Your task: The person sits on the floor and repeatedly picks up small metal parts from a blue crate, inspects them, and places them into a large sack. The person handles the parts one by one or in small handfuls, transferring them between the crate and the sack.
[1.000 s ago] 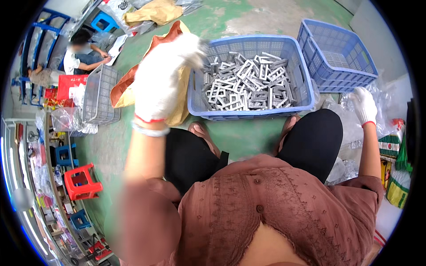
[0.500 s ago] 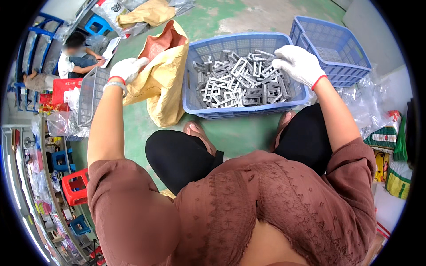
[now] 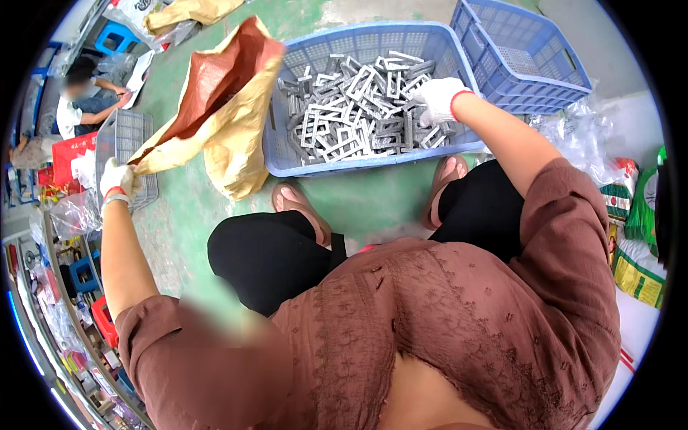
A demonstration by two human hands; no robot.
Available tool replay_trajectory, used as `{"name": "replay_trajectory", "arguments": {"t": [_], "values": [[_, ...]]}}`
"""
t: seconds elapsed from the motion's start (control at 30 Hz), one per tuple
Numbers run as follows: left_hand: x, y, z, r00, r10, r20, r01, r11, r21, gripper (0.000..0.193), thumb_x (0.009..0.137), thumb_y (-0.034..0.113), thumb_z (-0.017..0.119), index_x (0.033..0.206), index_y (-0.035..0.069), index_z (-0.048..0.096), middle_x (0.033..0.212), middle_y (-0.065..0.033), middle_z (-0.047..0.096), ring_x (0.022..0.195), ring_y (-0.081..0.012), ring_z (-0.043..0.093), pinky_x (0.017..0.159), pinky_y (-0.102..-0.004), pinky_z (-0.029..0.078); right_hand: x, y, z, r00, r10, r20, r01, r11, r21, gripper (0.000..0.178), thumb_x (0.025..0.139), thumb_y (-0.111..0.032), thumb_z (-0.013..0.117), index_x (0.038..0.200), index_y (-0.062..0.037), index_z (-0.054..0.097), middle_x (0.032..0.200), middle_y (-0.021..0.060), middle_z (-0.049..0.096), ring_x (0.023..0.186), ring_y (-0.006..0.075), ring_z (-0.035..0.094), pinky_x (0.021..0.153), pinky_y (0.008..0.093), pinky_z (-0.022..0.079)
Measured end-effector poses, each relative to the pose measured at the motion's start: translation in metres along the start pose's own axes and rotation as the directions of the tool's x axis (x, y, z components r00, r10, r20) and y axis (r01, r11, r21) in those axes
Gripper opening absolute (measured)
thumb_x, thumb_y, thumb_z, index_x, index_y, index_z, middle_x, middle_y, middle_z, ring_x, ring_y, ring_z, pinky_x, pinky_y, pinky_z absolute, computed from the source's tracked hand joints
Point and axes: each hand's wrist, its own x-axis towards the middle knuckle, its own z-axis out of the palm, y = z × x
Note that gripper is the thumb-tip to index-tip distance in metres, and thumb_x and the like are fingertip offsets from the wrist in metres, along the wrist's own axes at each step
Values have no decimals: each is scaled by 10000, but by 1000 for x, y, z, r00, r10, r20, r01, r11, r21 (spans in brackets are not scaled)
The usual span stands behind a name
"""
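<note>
Lying in a loose heap, grey metal frames [image 3: 358, 118], slim and rectangular, too many and too tangled to count; container, one blue basket [image 3: 365, 163], set on the green floor [image 3: 369, 201] before the two sandalled feet [image 3: 304, 208]. Hands, two, both in white gloves with red cuffs. Right hand [image 3: 438, 100]: over the basket's right end, fingers bent down at the frames, the bulk of the heap lying to its left; it is the nearer hand by far. Whether it pinches a frame, I cannot tell from here. Left hand [image 3: 117, 177]: well apart from the frames, fingers closed on the edge of the sack. Sack [image 3: 244, 143], one, yellow with a red-brown lining, standing just left of the basket, between it and the left hand; its mouth gapes, the long axis slanting from that hand up and away to the right. Frames and mouth thus sit side by side, the right hand on the far side of the heap. Farther out: a second blue basket [image 3: 530, 92], beside the first at the right; clear plastic wrap [image 3: 573, 140], pieces uncounted; one grey crate [image 3: 107, 136] at the left; one seated co-worker [image 3: 72, 115] behind it.
</note>
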Motion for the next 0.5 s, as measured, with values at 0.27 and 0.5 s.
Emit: {"name": "replay_trajectory", "arguments": {"t": [0.27, 0.5], "values": [[71, 37, -25, 990, -92, -105, 40, 906, -420, 117, 935, 216, 588, 877, 116, 601, 676, -22, 574, 515, -125, 539, 428, -253, 392, 107, -73, 48, 956, -265, 122, 253, 961, 110, 726, 596, -353, 887, 1221, -71, 647, 1149, 173, 703, 1051, 341, 681, 864, 449, 553], [-44, 143, -48, 978, 205, -30, -207, 952, -225, 429, 952, 343, 635, 1295, 88, 597, 1126, -94, 613, 892, -148, 607, 763, -304, 506, 180, -115, 97, 942, -243, 230, 218, 967, 129, 1165, 540, -372, 934, 1515, -112, 352, 1463, 161, 487, 1286, 322, 544, 1036, 417, 481]]}}
